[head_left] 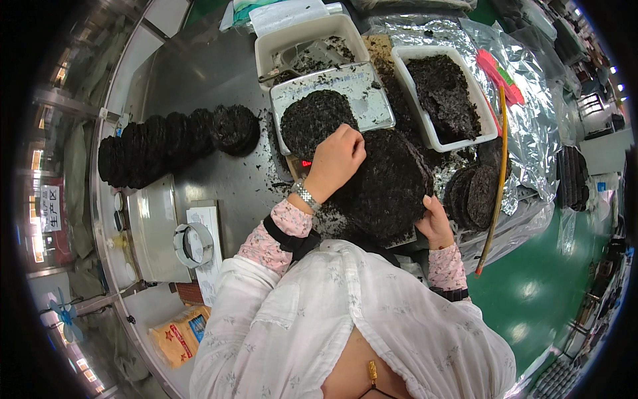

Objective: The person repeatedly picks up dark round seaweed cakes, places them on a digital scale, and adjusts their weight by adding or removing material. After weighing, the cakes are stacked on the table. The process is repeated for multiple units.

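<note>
On the metal plate of a digital scale (373, 104) rests a round, black sheet of what looks like dried seaweed (315, 119). My left hand (339, 157) is over this sheet's near right edge, fingers curled downward; whether anything is pinched beneath them is hidden. A larger round stack of dark seaweed sheets (384, 187) lies right in front of me, just below the scale. My right hand (436, 223) grips the stack's right edge, thumb on top and the other fingers out of sight underneath. The scale's red display is partly covered by my left wrist.
Left on the metal table (199, 65) leans a long row of seaweed discs (164, 147). Behind the scale is a white tub (309, 35) with scraps; another white tub (441, 144) holds loose seaweed. A pink brush (501, 77), yellow stick (500, 174) and more discs (473, 197) are right. A tape roll (178, 244) stands left.
</note>
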Tool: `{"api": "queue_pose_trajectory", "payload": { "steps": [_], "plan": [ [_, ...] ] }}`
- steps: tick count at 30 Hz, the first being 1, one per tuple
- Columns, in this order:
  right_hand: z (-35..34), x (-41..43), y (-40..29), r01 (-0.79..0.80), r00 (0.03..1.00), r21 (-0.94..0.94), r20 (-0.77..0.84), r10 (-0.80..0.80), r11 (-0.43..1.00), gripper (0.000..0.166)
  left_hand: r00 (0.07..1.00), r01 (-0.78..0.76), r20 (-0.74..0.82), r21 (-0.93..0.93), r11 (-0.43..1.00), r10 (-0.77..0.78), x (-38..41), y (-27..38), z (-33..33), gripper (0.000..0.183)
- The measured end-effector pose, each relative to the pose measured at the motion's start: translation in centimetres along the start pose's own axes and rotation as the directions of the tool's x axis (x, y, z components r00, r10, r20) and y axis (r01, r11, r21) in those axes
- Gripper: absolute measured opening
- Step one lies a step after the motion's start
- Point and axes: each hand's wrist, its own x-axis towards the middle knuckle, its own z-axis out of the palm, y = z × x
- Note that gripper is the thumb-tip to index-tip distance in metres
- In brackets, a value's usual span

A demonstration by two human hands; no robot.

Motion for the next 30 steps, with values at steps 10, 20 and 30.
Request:
{"api": "queue_pose_trajectory", "payload": {
  "steps": [10,20,30],
  "plan": [
    [0.0,1.4,0.5,0.015,0.993,0.228,-0.118,0.013,0.973,0.057,0.968,-0.070,-0.220,0.225,0.972,0.121,12.7,-8.7,-5.4,0.075],
    [3.6,0.9,-0.8,0.173,0.984,-0.001,-0.038,-0.173,0.985,0.058,0.949,-0.013,0.307,-0.203,0.979,0.076,-3.0,7.4,2.8,0.107],
    [5.8,0.7,-1.0,0.215,0.973,0.019,-0.087,-0.212,0.976,0.047,0.957,0.289,0.165,-0.469,0.835,-0.239,-3.2,5.6,-1.9,0.039]
  ]
}}
